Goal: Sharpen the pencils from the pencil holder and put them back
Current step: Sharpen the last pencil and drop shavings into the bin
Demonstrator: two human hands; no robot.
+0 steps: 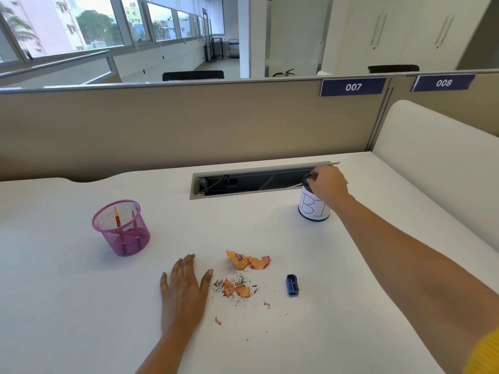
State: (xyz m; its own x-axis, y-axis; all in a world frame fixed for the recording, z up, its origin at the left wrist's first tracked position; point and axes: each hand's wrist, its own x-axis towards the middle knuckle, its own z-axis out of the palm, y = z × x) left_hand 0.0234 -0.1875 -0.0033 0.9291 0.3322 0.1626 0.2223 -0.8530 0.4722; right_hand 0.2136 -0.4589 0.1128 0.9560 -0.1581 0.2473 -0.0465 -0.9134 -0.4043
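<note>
Pink mesh holder upright on left of bench; two pencils inside, tips up, leaning. One blue sharpener lies right of shavings scattered mid-bench. One can lettered "BI" at rear right, contents hidden. Right hand over its rim, fingers bunched; whether holding anything, cannot tell. Left hand flat on bench, fingers straight, beside shavings.

The right hand covers the mouth of the can and the end of its lettering; whether its fingers pinch anything is unclear.
</note>
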